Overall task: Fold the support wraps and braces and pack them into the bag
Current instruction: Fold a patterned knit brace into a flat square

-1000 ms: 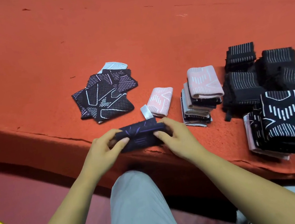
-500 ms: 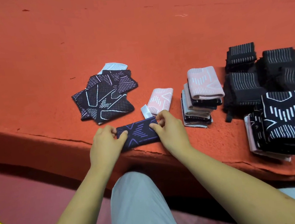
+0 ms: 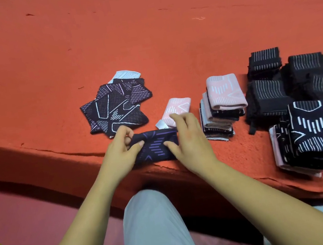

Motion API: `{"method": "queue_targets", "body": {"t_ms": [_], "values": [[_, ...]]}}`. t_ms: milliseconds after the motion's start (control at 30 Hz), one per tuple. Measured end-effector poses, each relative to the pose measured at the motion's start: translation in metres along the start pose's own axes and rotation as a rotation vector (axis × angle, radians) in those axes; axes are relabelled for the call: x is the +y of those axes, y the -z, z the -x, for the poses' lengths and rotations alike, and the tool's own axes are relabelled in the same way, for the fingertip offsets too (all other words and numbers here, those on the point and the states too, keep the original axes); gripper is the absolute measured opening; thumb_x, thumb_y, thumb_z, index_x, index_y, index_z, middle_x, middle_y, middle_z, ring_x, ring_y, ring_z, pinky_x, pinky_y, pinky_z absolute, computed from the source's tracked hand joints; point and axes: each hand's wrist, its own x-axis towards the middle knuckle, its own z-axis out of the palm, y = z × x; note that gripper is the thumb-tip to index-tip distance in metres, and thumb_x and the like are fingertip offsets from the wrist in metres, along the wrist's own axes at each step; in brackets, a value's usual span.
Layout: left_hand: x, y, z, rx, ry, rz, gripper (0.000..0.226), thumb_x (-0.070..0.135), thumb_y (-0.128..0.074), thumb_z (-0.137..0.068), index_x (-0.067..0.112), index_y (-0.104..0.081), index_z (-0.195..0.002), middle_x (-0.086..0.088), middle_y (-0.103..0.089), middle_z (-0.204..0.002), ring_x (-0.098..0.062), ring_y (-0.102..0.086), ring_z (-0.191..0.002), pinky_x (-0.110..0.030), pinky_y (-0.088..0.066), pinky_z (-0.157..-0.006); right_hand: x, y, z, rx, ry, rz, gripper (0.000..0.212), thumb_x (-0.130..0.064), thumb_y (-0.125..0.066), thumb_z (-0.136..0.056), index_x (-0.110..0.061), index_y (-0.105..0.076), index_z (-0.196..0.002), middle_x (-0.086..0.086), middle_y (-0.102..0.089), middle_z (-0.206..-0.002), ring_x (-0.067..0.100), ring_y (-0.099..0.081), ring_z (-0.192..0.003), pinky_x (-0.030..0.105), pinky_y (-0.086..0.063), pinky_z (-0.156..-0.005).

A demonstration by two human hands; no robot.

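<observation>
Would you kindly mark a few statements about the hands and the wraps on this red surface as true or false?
1. Both the left hand and the right hand hold the dark wrap with purple lines. True.
2. A bag lies open beside the stacks. False: no bag is in view.
3. The mixed stack just right of the right hand has a pink folded wrap on top. True.
4. The loose pile of dark braces lies to the right of the black stacks. False: it lies at the left, beyond the left hand.
</observation>
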Motion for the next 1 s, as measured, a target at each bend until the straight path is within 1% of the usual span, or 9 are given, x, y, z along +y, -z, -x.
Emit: {"method": "queue_targets", "body": {"t_ms": [67,133,200,267,367,467,600,800,1000], "values": [[0.017,0.009,-0.001,-0.168,-0.065,0.178,0.024,0.011,-0.065,-0.083,0.017,-0.045,-0.095,0.007,-0.051,-0.072,-0.007,-0.047,-0.066,-0.023,-0.041,-0.059,-0.005,0.016,-0.004,-0.033,0.213,-0.032,0.084,-0.029,-0.075,-0.080,-0.012,-0.033,-0.152,0.010,-0.037,-0.149,0.025,-0.036,-0.139,0.033,-0.028,-0.118],[0.035,0.016,-0.004,-0.285,-0.107,0.272,0.028,-0.010,-0.062,-0.088,0.012,-0.046,-0.098,0.009,-0.062,-0.074,-0.004,-0.057,-0.068,-0.017,-0.047,-0.061,-0.012,0.030,-0.012,-0.207,0.219,-0.159,0.083,-0.031,-0.074,-0.083,-0.015,-0.033,-0.153,0.005,-0.042,-0.151,0.012,-0.040,-0.136,0.019,-0.024,-0.115],[0.049,0.022,-0.011,-0.323,-0.148,0.251,0.028,-0.017,-0.056,-0.089,0.009,-0.049,-0.098,0.011,-0.067,-0.074,0.000,-0.059,-0.068,-0.013,-0.046,-0.061,-0.016,0.037,-0.020,-0.406,0.134,-0.254,0.058,-0.033,-0.072,-0.088,-0.021,-0.051,-0.141,-0.003,-0.061,-0.131,0.002,-0.054,-0.107,0.017,-0.038,-0.095],[0.060,0.025,-0.020,-0.334,-0.186,0.236,0.025,-0.011,-0.062,-0.086,0.009,-0.054,-0.098,0.013,-0.069,-0.078,0.002,-0.060,-0.072,-0.011,-0.045,-0.064,-0.016,0.038,-0.023,-0.467,0.071,-0.354,0.026,-0.035,-0.068,-0.093,-0.018,-0.064,-0.112,-0.002,-0.069,-0.100,0.007,-0.058,-0.083,0.029,-0.045,-0.075],[0.065,0.018,-0.034,-0.286,-0.124,0.370,0.027,0.002,-0.067,-0.084,0.014,-0.059,-0.106,0.005,-0.071,-0.088,-0.009,-0.064,-0.081,-0.020,-0.051,-0.073,-0.015,0.032,-0.022,-0.371,-0.089,-0.551,0.021,-0.032,-0.067,-0.093,-0.011,-0.066,-0.097,0.008,-0.070,-0.089,0.009,-0.058,-0.074,0.034,-0.048,-0.071],[0.055,-0.006,-0.047,-0.052,0.105,0.589,0.022,0.010,-0.066,-0.094,0.018,-0.054,-0.110,0.000,-0.070,-0.082,-0.015,-0.065,-0.072,-0.030,-0.054,-0.067,-0.015,0.020,-0.023,-0.170,-0.284,-0.715,0.019,-0.027,-0.069,-0.093,-0.008,-0.064,-0.095,0.004,-0.072,-0.089,0.011,-0.064,-0.078,0.035,-0.051,-0.075],[0.045,-0.038,-0.056,-0.063,0.337,0.579,0.013,0.016,-0.059,-0.098,0.015,-0.048,-0.107,-0.011,-0.065,-0.091,-0.018,-0.062,-0.067,-0.036,-0.054,-0.069,-0.015,0.005,-0.035,0.117,-0.495,-0.635,0.018,-0.030,-0.064,-0.096,-0.012,-0.058,-0.093,-0.003,-0.066,-0.085,0.020,-0.065,-0.084,0.033,-0.046,-0.072],[0.046,-0.051,-0.083,0.037,0.237,0.425,0.025,0.007,-0.065,-0.081,0.020,-0.050,-0.096,-0.003,-0.057,-0.060,-0.016,-0.050,-0.051,-0.029,-0.037,-0.055,-0.014,-0.004,-0.054,0.144,-0.600,-0.444,0.053,-0.036,-0.036,-0.085,-0.004,-0.057,-0.121,0.016,-0.067,-0.107,0.034,-0.061,-0.099,0.042,-0.049,-0.085],[0.033,-0.061,-0.114,0.047,0.142,0.164,0.023,0.004,-0.062,-0.088,0.025,-0.052,-0.089,-0.002,-0.058,-0.070,-0.019,-0.053,-0.061,-0.031,-0.043,-0.059,-0.005,-0.010,-0.062,0.204,-0.589,-0.278,0.030,-0.013,-0.052,-0.093,-0.007,-0.040,-0.120,0.016,-0.065,-0.112,0.039,-0.062,-0.102,0.046,-0.049,-0.081]]}}
